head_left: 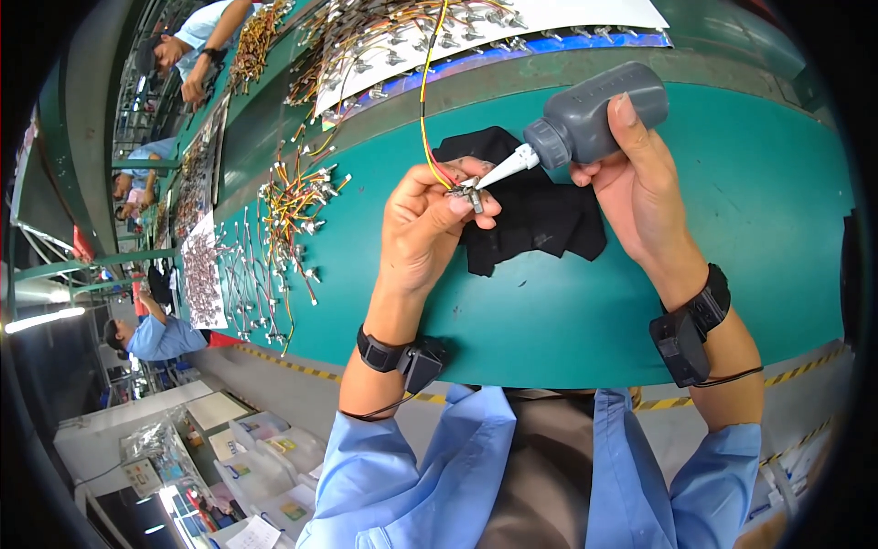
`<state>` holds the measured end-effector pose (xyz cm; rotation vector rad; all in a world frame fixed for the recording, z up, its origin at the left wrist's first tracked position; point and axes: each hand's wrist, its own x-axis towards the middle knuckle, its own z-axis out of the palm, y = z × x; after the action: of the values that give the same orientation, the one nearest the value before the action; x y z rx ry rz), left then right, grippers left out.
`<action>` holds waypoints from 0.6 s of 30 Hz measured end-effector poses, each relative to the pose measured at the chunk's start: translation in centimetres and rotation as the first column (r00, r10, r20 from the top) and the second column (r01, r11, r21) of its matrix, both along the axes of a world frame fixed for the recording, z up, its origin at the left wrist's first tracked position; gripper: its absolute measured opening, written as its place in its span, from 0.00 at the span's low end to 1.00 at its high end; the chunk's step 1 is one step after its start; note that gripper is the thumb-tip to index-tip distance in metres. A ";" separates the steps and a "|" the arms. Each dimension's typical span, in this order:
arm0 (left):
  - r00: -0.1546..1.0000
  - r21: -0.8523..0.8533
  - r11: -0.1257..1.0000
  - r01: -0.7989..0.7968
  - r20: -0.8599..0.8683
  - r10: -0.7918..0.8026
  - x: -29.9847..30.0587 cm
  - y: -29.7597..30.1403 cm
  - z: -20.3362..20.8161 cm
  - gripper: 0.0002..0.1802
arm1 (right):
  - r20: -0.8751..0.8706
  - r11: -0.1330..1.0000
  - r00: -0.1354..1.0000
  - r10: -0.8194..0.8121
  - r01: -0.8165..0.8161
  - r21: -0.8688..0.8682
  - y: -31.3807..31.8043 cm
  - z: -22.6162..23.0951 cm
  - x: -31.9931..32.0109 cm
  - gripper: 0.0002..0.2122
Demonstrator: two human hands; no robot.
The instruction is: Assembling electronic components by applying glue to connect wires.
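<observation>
My left hand (425, 220) pinches a small metal part (473, 196) with red, yellow and black wires (425, 101) rising from it. Tipped on its side in my right hand (637, 188) is a dark grey squeeze bottle (599, 105). Its white tapered nozzle (510, 166) points down to the left, and the tip meets or nearly meets the metal part. Thumb and fingers of the right hand wrap the bottle's body. Beneath both hands a black cloth (540, 220) lies on the green tabletop (732, 238).
To the left lie a heap of wired parts (297, 206) and a row of thin-wired ones (251, 284). A white sheet (567, 16) at the back carries several metal parts. Co-workers (197, 46) sit along the far left. Clear plastic bins (270, 457) stand at lower left.
</observation>
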<state>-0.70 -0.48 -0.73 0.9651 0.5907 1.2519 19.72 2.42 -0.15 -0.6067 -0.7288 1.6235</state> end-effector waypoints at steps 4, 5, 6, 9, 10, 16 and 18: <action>1.000 0.005 1.000 -0.002 -0.022 0.002 0.1 0.1 0.0 0.09 | 0.014 1.000 1.000 -0.012 0.012 0.014 0.0 -0.1 0.0 0.17; 1.000 0.006 1.000 -0.002 -0.027 0.002 0.1 0.1 0.1 0.08 | 0.014 1.000 1.000 -0.018 0.018 0.018 0.1 -0.1 0.0 0.17; 1.000 0.004 1.000 -0.003 -0.027 0.003 0.1 0.0 0.1 0.08 | 0.015 1.000 1.000 -0.017 0.017 0.016 0.1 -0.1 0.0 0.17; 0.995 -0.012 1.000 -0.013 -0.098 0.012 0.1 -0.1 0.4 0.11 | 0.021 0.999 0.999 -0.032 0.032 0.012 0.1 0.0 0.0 0.17; 0.995 -0.013 1.000 -0.014 -0.098 0.013 0.1 -0.1 0.4 0.11 | 0.021 0.999 0.999 -0.031 0.030 0.011 0.1 0.0 0.0 0.17; 0.994 -0.012 1.000 -0.026 -0.109 0.025 0.2 -0.2 0.3 0.11 | 0.041 1.000 0.999 -0.029 0.029 0.000 0.0 0.0 -0.2 0.17; 0.993 -0.016 0.999 -0.029 -0.111 0.027 0.1 -0.2 0.3 0.11 | 0.044 0.999 0.999 -0.032 0.032 -0.001 0.0 0.0 -0.3 0.17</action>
<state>-0.57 -0.72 -0.41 1.0195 0.7028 1.2218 19.37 2.38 -0.14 -0.6543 -0.7462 1.5857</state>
